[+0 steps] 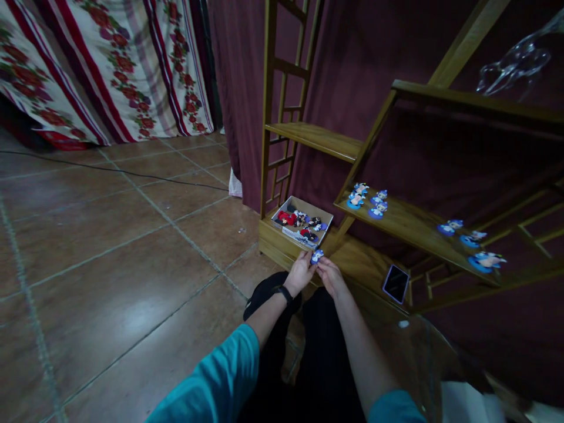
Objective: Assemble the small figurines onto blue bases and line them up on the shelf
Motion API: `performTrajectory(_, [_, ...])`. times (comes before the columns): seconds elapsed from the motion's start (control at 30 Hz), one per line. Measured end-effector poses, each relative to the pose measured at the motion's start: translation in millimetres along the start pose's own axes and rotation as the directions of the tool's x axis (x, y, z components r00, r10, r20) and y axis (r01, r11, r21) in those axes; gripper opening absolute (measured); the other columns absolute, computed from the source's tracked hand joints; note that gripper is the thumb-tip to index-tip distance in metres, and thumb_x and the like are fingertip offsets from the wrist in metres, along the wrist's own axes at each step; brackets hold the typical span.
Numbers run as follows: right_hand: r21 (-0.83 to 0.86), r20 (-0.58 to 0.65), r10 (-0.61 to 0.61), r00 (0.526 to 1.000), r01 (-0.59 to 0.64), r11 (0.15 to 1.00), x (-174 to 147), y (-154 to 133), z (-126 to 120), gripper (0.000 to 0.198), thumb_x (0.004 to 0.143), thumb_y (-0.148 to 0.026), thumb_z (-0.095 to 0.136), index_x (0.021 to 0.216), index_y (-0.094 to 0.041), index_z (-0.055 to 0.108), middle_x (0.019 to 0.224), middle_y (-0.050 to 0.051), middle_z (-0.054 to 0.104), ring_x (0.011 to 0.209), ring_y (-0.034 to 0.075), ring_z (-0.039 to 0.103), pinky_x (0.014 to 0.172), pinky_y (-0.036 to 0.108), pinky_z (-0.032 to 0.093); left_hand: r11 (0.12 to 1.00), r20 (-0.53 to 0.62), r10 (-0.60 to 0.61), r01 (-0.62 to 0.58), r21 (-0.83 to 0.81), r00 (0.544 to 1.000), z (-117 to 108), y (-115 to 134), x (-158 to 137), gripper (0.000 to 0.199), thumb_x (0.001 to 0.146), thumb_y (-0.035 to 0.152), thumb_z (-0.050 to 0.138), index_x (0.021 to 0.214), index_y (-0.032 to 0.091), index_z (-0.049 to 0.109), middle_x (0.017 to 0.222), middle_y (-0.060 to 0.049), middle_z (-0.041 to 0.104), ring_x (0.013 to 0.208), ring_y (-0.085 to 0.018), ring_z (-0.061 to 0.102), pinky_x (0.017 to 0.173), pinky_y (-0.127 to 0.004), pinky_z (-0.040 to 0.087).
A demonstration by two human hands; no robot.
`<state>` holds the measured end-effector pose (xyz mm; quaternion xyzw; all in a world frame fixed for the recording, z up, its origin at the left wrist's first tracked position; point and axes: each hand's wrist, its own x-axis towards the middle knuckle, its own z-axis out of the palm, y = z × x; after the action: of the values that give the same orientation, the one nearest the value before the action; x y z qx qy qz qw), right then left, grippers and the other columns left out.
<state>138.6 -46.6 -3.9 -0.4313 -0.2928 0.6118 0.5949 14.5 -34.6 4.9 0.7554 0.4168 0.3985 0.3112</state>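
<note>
Between my two hands is a small blue-and-white figurine (316,256), just in front of a shallow cardboard box. My left hand (301,272), with a dark band on its wrist, pinches the figurine from the left. My right hand (330,275) has its fingertips on the figurine's right side. The open box (292,231) sits on the lowest board of a wooden shelf unit and contains several figurines in red, black and white. On the shelf to the right stand more figurines, among them a blue-and-purple pair (378,209) and a white-and-blue one (486,261).
The wooden shelf (409,226) juts out at the right, above a dark-screened tablet or phone (396,284) on the lower board. A higher shelf (317,140) overhangs behind the box. Clear glass or plastic ornament (515,64) stands at upper right. A cable (114,170) crosses the tiled floor.
</note>
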Motion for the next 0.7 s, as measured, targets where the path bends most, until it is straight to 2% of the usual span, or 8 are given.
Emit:
performTrajectory(0.17, [-0.015, 0.004, -0.006, 1.000, 0.006, 1.000, -1, 0, -1, 0.022, 0.063, -0.013, 0.063, 0.083, -0.020, 0.064, 0.087, 0.001, 0.067, 0.085, 0.014, 0.061, 0.081, 0.025, 0.047, 0.996, 0.028, 0.059, -0.061, 0.069, 0.998, -2, 5, -4, 0.043, 0.081, 0.022, 0.045, 0.123, 0.017, 0.039, 0.111, -0.010, 0.046, 0.101, -0.020, 0.050, 0.091, -0.035, 0.040])
performTrajectory(0.43, [-0.063, 0.020, 0.016, 1.000, -0.014, 0.998, -5, -4, 1, 0.025, 0.060, -0.015, 0.066, 0.085, -0.020, 0.063, 0.096, 0.002, 0.066, 0.090, 0.016, 0.059, 0.081, 0.027, 0.046, 0.977, 0.105, 0.139, -0.153, 0.149, 0.985, -13, 11, -8, 0.046, 0.083, 0.022, 0.041, 0.128, 0.017, 0.033, 0.122, -0.013, 0.043, 0.114, -0.022, 0.043, 0.096, -0.037, 0.035])
performTrajectory(0.7, [-0.094, 0.019, 0.046, 0.999, -0.044, 0.995, -3, -1, -3, 0.027, 0.058, -0.017, 0.068, 0.085, -0.020, 0.064, 0.091, 0.000, 0.067, 0.082, 0.013, 0.060, 0.077, 0.026, 0.046, 0.962, 0.162, 0.186, -0.214, 0.172, 0.969, -28, 12, -7, 0.054, 0.083, 0.021, 0.041, 0.133, 0.017, 0.024, 0.112, -0.013, 0.048, 0.108, -0.023, 0.047, 0.094, -0.037, 0.037])
